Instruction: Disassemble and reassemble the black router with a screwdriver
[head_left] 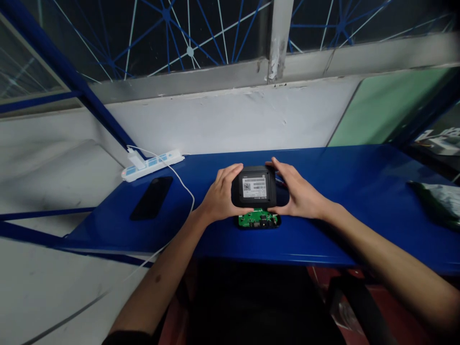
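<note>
Between my two hands is a black plastic device cover (254, 187) with a white printed label and a square code on its face. My left hand (223, 194) grips its left side, thumb along the lower edge. Gripping the right side is my right hand (296, 191), its thumb also at the lower edge. Below and partly behind the cover, a green circuit board (257, 219) sits in a black shell on the blue table. The upper part of the board is hidden by the cover. A thin object, partly hidden, lies behind my right hand.
A white power strip (154, 164) with a plugged-in charger lies at the table's back left, and its white cable (183, 182) runs past my left forearm. A black phone (151, 198) rests on the blue table (230, 247). At the right is a green and silver packet (440, 201).
</note>
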`<state>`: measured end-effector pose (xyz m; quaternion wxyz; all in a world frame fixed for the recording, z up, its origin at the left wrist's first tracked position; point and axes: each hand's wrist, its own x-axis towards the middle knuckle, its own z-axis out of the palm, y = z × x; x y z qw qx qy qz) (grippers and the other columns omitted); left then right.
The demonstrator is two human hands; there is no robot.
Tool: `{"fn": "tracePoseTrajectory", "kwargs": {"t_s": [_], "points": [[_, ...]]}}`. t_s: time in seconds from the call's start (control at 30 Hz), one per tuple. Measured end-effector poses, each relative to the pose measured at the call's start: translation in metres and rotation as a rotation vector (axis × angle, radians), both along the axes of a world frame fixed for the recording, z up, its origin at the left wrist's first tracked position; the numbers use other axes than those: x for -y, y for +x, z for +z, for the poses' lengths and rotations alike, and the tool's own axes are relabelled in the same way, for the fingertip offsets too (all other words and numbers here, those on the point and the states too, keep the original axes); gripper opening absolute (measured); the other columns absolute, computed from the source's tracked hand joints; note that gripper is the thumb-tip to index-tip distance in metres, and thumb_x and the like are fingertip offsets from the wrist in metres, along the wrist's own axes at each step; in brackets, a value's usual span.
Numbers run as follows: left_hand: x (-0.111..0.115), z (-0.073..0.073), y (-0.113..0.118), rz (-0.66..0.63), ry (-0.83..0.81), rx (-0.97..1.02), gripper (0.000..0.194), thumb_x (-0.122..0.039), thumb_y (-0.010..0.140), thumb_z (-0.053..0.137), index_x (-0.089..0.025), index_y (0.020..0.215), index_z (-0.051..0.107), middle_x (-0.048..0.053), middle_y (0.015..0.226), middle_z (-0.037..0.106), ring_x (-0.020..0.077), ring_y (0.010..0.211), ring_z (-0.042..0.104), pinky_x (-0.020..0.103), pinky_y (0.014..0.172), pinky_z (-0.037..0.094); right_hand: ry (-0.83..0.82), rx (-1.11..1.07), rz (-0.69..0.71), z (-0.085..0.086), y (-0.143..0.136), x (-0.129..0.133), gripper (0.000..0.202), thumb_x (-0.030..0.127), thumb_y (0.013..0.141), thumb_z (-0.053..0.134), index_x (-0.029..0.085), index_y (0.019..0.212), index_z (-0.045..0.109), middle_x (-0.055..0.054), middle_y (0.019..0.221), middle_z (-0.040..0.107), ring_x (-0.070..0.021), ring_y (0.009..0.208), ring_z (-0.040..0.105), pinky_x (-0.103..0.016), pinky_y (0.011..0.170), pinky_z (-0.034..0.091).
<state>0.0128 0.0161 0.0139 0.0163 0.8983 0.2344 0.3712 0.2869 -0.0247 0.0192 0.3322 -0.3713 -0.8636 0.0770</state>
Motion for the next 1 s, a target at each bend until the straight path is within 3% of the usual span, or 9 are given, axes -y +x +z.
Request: {"fn": "tracePoseTrajectory", "kwargs": {"t_s": [0.2, 0.47, 0.77, 1.0], "points": [[0.0041, 0.0021, 0.0056, -0.009, 0.058, 0.021, 0.114, -0.046, 0.069, 0.085, -0.031, 0.152, 0.009, 0.016, 0.146, 0.039, 0.0417, 0.133, 0.045, 0.068, 0.104, 0.042, 0.024, 0.051, -0.015, -0.0013, -0.0028, -0.0001, 0.124, 0.048, 0.073, 0.077, 0.028, 0.16, -0.009, -0.016, 0.16, 0.028, -0.0421, 0.144, 0.033, -0.064, 0.11, 0.044], [0.0076, 0.0002, 0.0097, -0.077, 0.009, 0.066, 0.102, -0.041, 0.071, 0.082, -0.028, 0.147, 0.016, 0.018, 0.145, 0.038, 0.0393, 0.136, 0.043, 0.064, 0.107, 0.043, 0.068, 0.085, 0.009, -0.0033, -0.0078, 0.0008, 0.123, 0.049, 0.074, 0.076, 0.024, 0.16, -0.009, -0.02, 0.162, 0.024, -0.0453, 0.145, 0.031, -0.066, 0.11, 0.043], [0.0058, -0.0009, 0.0094, -0.029, 0.116, 0.096, 0.103, -0.045, 0.067, 0.087, -0.024, 0.144, 0.022, 0.02, 0.142, 0.044, 0.0401, 0.132, 0.048, 0.063, 0.103, 0.047, 0.222, 0.075, -0.02, -0.0008, -0.009, -0.0005, 0.118, 0.057, 0.079, 0.071, 0.019, 0.16, -0.005, -0.022, 0.155, 0.037, -0.0433, 0.139, 0.04, -0.065, 0.106, 0.045], [0.0057, -0.0024, 0.0106, 0.023, 0.181, 0.088, 0.1, -0.047, 0.069, 0.085, -0.029, 0.142, 0.021, 0.018, 0.145, 0.042, 0.0387, 0.131, 0.049, 0.061, 0.101, 0.046, 0.297, 0.09, -0.045, 0.0047, -0.0082, 0.001, 0.115, 0.056, 0.08, 0.071, 0.021, 0.16, -0.005, -0.022, 0.152, 0.041, -0.0412, 0.136, 0.044, -0.061, 0.103, 0.048]]}}
